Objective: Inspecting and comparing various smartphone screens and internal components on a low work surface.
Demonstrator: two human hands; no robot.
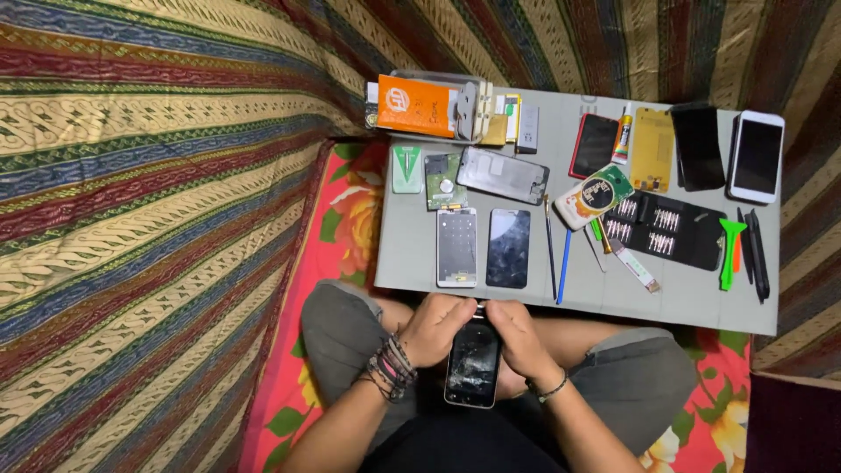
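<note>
You hold the cracked black phone (474, 362) over your lap, just off the near edge of the grey board (412, 254), its long axis running away from you with the top end toward the board. Your left hand (435, 328) and right hand (517, 337) are both closed around that top end, thumbs pressing there. You seem to be prying it open; the next move likely calls for a steady grip and one of the tools lying on the board, such as the blue pry stick (563, 264).

Orange rectangular package (419, 106) lies at the grey board's far left corner. Round-cornered white-and-green pack (594, 196) sits mid-board, tilted. Dark phone screens: one cracked (509, 248) near the front edge, one on a white phone (757, 156) far right. Cracked dark screen of the phone in hand (473, 363).
</note>
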